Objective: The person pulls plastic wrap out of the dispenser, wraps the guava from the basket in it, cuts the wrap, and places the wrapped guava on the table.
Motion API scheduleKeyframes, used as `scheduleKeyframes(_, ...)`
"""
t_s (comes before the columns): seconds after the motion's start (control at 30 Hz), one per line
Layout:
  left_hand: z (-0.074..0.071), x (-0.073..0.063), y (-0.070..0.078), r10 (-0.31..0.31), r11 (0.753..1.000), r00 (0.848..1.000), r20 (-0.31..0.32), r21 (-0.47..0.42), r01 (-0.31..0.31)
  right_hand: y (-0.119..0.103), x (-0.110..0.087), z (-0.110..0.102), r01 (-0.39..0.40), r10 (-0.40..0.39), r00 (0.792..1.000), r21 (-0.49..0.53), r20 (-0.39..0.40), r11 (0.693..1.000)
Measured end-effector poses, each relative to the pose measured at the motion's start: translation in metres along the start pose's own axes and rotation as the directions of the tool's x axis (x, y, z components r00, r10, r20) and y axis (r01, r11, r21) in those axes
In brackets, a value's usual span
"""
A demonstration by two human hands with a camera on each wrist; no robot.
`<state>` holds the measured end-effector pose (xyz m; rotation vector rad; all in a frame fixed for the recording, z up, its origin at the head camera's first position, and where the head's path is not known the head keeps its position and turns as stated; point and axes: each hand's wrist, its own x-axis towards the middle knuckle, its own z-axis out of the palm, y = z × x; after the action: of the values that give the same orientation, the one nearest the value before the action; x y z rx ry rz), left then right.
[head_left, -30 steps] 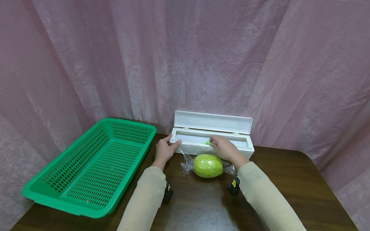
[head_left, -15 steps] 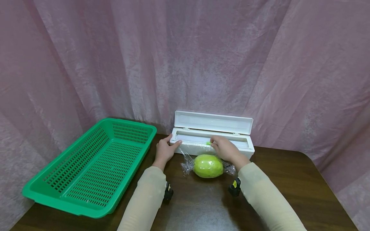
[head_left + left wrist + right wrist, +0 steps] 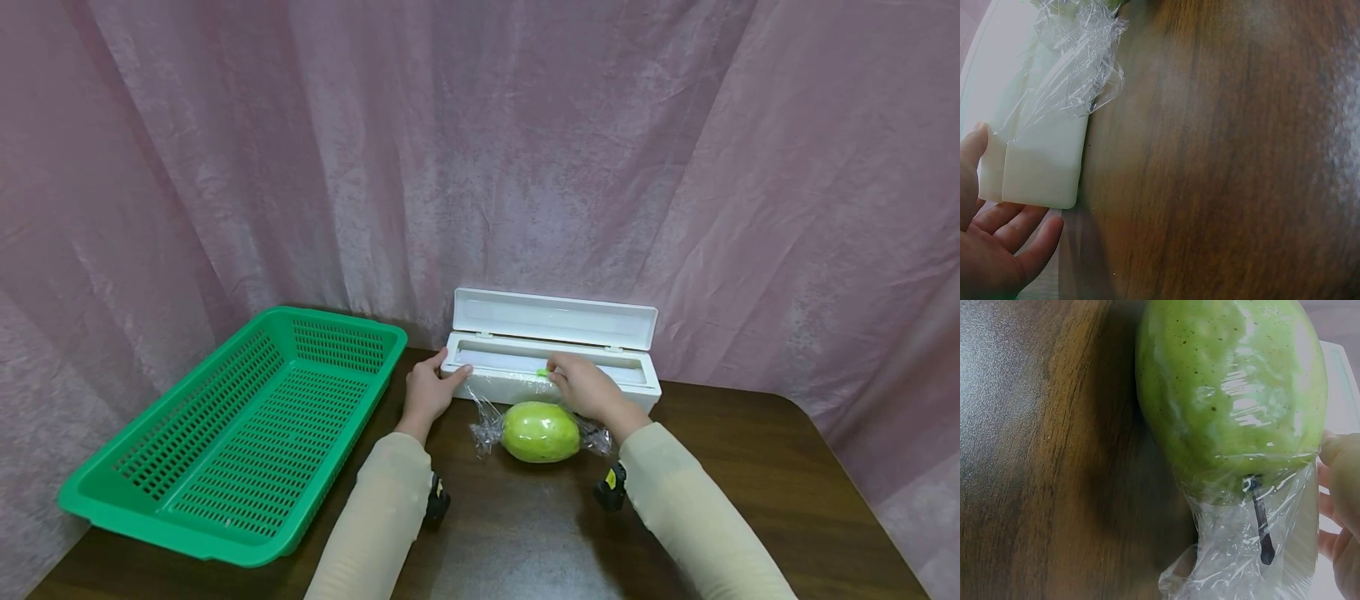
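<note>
A white plastic wrap dispenser box point(image 3: 487, 388) stands with its lid point(image 3: 555, 318) raised and a pale roll point(image 3: 495, 361) inside. My left hand point(image 3: 427, 392) grips its left end, thumb on the top edge and fingers around the end, as the left wrist view shows. My right hand point(image 3: 587, 387) pinches a small bright green slider point(image 3: 542, 372) on the box's front edge; its fingertips are partly hidden. In front of the box lies a green speckled fruit with a dark stem point(image 3: 1235, 381), wrapped in clear cling film point(image 3: 1085, 69). Film stretches from the fruit up to the box.
A green slotted plastic basket point(image 3: 277, 442) stands on the left of the dark wooden table point(image 3: 517, 533). Behind the table hangs a pink curtain point(image 3: 525, 150). A black wrist camera point(image 3: 611, 487) sits under the right sleeve, near the film's twisted right end.
</note>
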<state>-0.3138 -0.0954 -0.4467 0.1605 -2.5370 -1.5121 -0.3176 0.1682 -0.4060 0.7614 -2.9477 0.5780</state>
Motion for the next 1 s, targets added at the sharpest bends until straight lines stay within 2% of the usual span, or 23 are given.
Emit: scheduleKeyframes(1.0,0.0002,0.0009,-0.0011,-0.01,1.0,1.0,0.002,-0.01,0.01,-0.0026,-0.0021,-0.0051,0.029,-0.029,0.999,0.004,0.016,1.0)
